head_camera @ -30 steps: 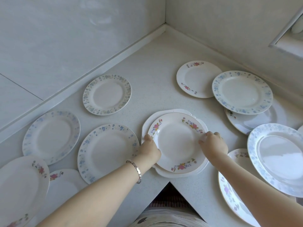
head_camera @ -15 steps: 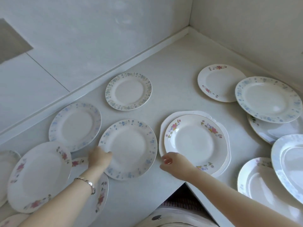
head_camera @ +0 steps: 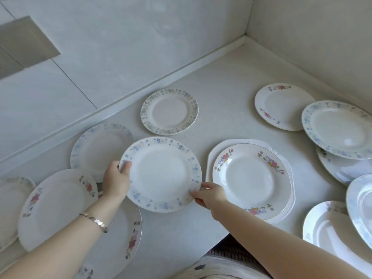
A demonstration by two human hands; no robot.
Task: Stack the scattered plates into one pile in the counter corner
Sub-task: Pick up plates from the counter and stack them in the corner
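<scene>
I am gripping the blue-flowered plate from both sides. My left hand is curling round its left rim with the thumb on top, and my right hand is pinching its near right edge. Just right of that hand, a pink-flowered plate is lying on a square white dish. Beyond my left hand, the held plate is overlapping a pale blue-rimmed plate. The counter corner is lying well beyond the grip, to the right.

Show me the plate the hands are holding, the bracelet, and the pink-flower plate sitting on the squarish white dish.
Blue-flowered plate (head_camera: 161,174): head view, its white centre.
Bracelet (head_camera: 94,219): head view, links across the wrist.
Pink-flowered plate (head_camera: 251,178): head view, its white centre.
</scene>
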